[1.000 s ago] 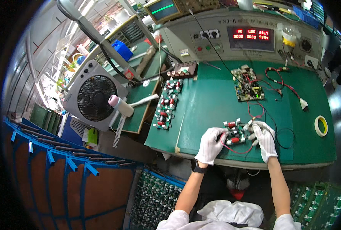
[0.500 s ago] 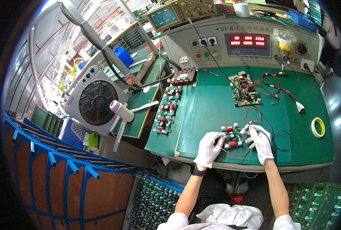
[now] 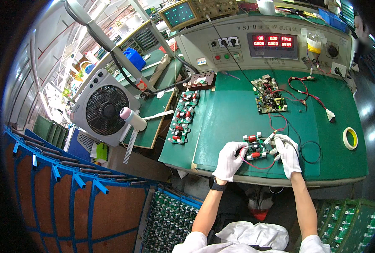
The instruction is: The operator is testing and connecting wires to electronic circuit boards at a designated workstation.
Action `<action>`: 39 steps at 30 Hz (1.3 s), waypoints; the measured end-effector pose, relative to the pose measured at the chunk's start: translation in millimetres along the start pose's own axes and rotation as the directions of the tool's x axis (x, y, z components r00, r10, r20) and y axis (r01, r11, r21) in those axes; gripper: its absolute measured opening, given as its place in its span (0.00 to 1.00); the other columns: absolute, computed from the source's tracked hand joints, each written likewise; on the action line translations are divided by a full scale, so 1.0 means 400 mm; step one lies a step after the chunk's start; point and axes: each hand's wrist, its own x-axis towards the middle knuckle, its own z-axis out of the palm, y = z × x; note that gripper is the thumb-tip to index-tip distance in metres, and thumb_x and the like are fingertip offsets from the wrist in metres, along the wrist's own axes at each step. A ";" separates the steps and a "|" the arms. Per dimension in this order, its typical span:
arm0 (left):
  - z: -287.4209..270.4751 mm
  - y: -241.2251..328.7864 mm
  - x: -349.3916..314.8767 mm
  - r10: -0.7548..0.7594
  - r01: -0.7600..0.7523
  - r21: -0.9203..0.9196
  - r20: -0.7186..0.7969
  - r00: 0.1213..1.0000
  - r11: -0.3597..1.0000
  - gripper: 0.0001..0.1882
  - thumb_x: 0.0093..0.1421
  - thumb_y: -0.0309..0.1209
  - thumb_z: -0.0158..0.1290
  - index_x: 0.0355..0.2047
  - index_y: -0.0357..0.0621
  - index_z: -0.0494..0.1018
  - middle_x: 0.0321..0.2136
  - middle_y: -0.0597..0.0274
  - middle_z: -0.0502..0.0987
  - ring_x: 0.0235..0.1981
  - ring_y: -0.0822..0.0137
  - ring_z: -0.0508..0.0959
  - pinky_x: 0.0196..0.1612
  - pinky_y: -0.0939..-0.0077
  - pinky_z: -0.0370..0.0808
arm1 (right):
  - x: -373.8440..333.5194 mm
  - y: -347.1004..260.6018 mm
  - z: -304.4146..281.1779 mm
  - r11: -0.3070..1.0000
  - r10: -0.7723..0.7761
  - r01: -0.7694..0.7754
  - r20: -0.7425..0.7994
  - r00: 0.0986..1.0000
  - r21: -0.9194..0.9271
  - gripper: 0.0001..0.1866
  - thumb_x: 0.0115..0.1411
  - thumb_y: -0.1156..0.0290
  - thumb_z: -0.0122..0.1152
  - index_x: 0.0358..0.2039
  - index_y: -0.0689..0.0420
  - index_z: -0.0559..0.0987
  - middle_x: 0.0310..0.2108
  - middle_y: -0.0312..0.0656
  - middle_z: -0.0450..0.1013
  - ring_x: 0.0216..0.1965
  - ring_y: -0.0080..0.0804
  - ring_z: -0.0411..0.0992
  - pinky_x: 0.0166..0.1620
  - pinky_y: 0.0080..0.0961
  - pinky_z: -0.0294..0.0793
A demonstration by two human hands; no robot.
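A small green circuit board (image 3: 255, 147) with red and black parts lies near the table's front edge, between my two white-gloved hands. My left hand (image 3: 229, 161) is at its left side, thumb and fingertips pinched on the end of a thin red wire (image 3: 259, 168). This wire loops below the board toward the other glove. At the board's right side my right hand (image 3: 287, 154) is closed, fingertips against the board's edge, where thin leads and a pale connector (image 3: 271, 135) meet. What sits between those fingers is hidden.
A larger populated board (image 3: 269, 95) lies farther back, wired to the small one. Several similar small boards (image 3: 179, 133) line the left. Behind stand a test panel (image 3: 273, 45) with red digits and an oscilloscope (image 3: 180, 17). A tape roll (image 3: 349, 138) is right; a fan (image 3: 107, 110) is left.
Both hands stay at the small board, with only slight finger shifts. The whole view has moved slightly, and some red digits on the panel differ.
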 end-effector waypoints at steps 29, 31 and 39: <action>0.021 -0.014 0.002 0.009 -0.009 0.032 0.003 1.000 0.999 0.07 0.60 0.26 0.64 0.39 0.42 0.83 0.35 0.55 0.83 0.37 0.56 0.83 0.42 0.66 0.78 | -0.008 0.019 -0.024 0.997 -0.066 0.065 -0.021 0.998 -0.052 0.20 0.71 0.55 0.56 0.41 0.62 0.81 0.28 0.45 0.82 0.19 0.24 0.76 0.21 0.20 0.73; 0.024 -0.015 0.006 0.015 -0.015 0.029 0.000 1.000 0.999 0.07 0.60 0.26 0.64 0.39 0.41 0.83 0.35 0.55 0.83 0.37 0.56 0.83 0.42 0.66 0.78 | -0.005 0.014 -0.023 0.996 -0.070 0.068 -0.027 0.997 -0.063 0.20 0.71 0.55 0.56 0.41 0.62 0.81 0.28 0.45 0.82 0.19 0.24 0.76 0.21 0.20 0.72; 0.026 -0.020 0.007 0.038 -0.042 -0.058 -0.066 0.997 0.997 0.04 0.59 0.23 0.63 0.35 0.41 0.82 0.34 0.54 0.84 0.36 0.55 0.83 0.43 0.65 0.79 | -0.008 0.008 -0.011 0.998 -0.047 0.044 -0.051 0.998 -0.054 0.14 0.71 0.59 0.56 0.41 0.56 0.81 0.27 0.39 0.81 0.20 0.20 0.73 0.21 0.23 0.69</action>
